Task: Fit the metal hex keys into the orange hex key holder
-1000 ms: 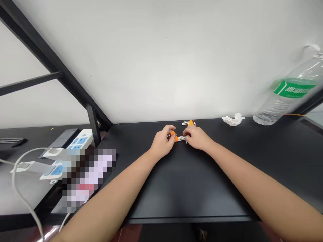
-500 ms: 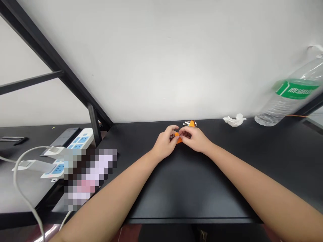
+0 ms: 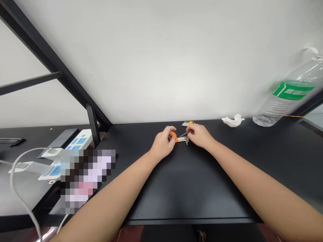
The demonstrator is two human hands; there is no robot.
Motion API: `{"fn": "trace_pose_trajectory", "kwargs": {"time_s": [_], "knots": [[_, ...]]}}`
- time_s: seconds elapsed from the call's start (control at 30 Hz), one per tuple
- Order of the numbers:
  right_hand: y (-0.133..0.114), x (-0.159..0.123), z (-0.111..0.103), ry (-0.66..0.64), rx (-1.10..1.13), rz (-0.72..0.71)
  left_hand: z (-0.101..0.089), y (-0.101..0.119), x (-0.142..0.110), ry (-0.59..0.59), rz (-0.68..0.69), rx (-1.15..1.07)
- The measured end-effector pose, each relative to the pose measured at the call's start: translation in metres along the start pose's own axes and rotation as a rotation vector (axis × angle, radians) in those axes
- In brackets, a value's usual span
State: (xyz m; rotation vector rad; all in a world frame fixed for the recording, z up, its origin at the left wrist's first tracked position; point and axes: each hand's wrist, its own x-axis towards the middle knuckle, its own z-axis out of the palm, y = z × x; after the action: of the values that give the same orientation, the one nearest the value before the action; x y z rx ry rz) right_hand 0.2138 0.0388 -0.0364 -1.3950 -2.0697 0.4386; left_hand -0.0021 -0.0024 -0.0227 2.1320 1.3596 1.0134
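Note:
My left hand (image 3: 164, 141) is closed around an orange hex key holder (image 3: 174, 136) above the black table. Several silver L-shaped hex keys (image 3: 183, 139) stick out of its right side, bent ends toward my right hand (image 3: 198, 134). Between the fingertips of that hand is a single hex key (image 3: 185, 134), apart from the bunch and slanting toward the holder. Whether its tip touches the holder I cannot tell. Just behind my right hand lies a second orange holder (image 3: 191, 123) with silver keys, partly covered by the fingers.
A crumpled white tissue (image 3: 233, 121) and a large clear bottle with a green label (image 3: 294, 90) stand by the wall. To the left are a white power strip (image 3: 80, 141) with plugs and cables, a blurred-out flat object (image 3: 97, 173) and a black metal frame (image 3: 73, 85).
My right hand has moved right, away from the holder, with one hex key between its fingers. The other keys in the holder now show. The view has shifted slightly.

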Motion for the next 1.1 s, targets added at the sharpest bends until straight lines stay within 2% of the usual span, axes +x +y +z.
{"fn": "trace_pose_trajectory", "kwargs": {"time_s": [0.1,0.2,0.33,0.4,0.53,0.7,0.9,1.0,1.1], "knots": [[0.002,0.0,0.001,-0.069,-0.083,-0.057,0.0,0.0,0.0,-0.006,0.0,-0.022],[-0.004,-0.003,0.0,-0.119,-0.027,-0.132,0.0,0.002,-0.001,-0.014,-0.004,-0.028],[-0.019,-0.007,-0.003,-0.046,0.042,-0.198,-0.001,0.004,-0.001,-0.035,0.011,-0.028],[-0.028,-0.01,-0.005,-0.042,0.178,-0.18,-0.001,0.005,-0.002,-0.051,0.028,-0.036],[-0.038,-0.013,-0.001,-0.155,0.524,-0.082,0.0,0.007,-0.002,-0.088,0.056,-0.074],[-0.037,-0.012,0.007,-0.152,0.624,-0.028,0.002,0.007,-0.003,-0.088,0.076,-0.084],[-0.033,-0.01,-0.001,-0.094,0.468,-0.022,0.0,0.005,-0.003,-0.094,0.063,-0.04],[-0.018,-0.004,-0.006,-0.015,0.279,-0.002,-0.002,0.004,-0.002,-0.038,0.03,0.014],[0.0,0.003,-0.007,-0.02,0.076,0.005,-0.003,0.002,-0.001,0.029,0.0,0.034]]}}
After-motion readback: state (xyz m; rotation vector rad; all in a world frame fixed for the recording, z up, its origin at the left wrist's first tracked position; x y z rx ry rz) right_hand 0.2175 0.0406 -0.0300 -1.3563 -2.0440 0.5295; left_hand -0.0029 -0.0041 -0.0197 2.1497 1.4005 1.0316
